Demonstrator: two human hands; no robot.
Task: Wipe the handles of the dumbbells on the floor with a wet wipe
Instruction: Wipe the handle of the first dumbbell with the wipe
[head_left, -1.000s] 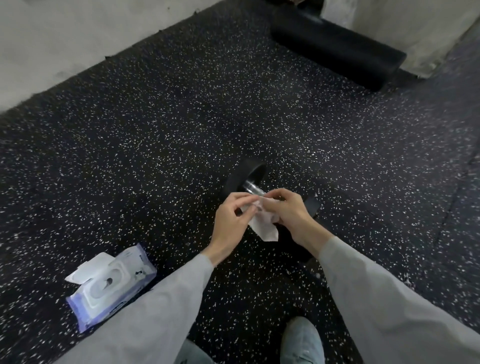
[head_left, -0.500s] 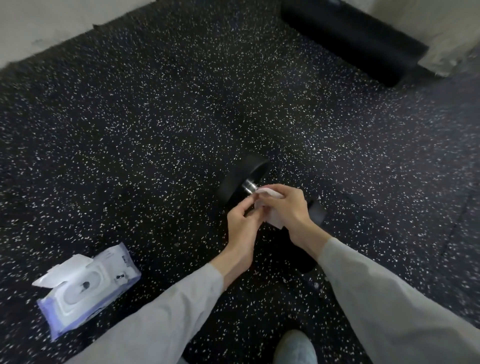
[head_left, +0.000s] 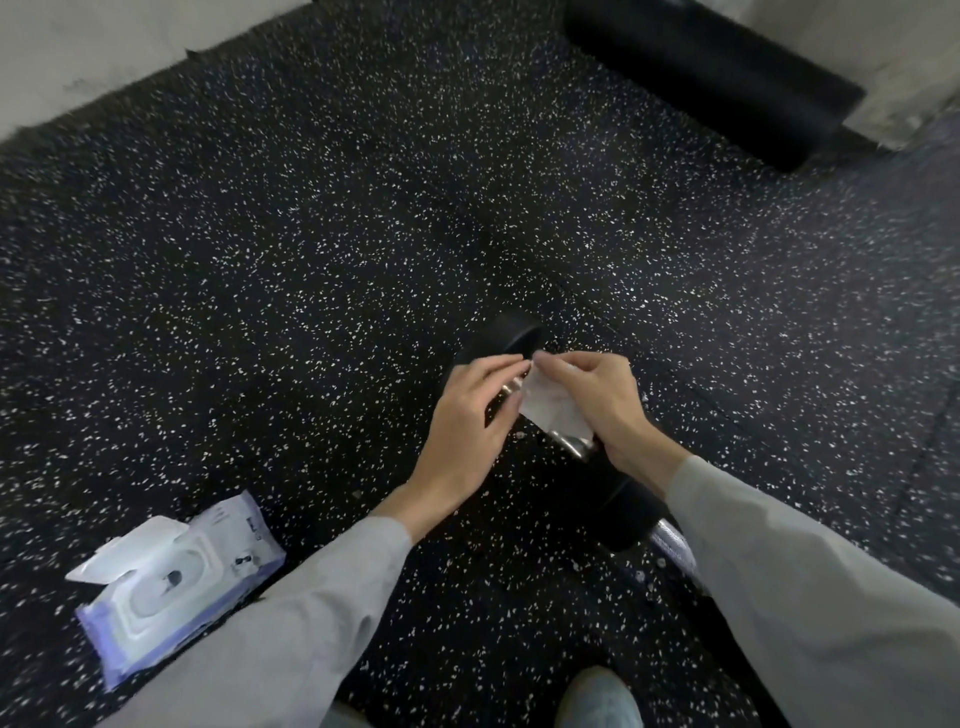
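Black rubber floor (head_left: 311, 249) w/ white speckles fills most of the frame; a seam runs diagonally thru it right of centre. Black foam roller (head_left: 711, 78) lies at upper right, its far side against a pale wall base (head_left: 904, 67), & a light concrete strip (head_left: 104, 57) borders the floor at upper left. Bottom centre: a bit of blue-grey fabric (head_left: 597, 701), too blurred to ID.

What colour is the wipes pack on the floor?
Pale lavender-blue with a white flip lid, open: the wipes pack, clearest in the head view.
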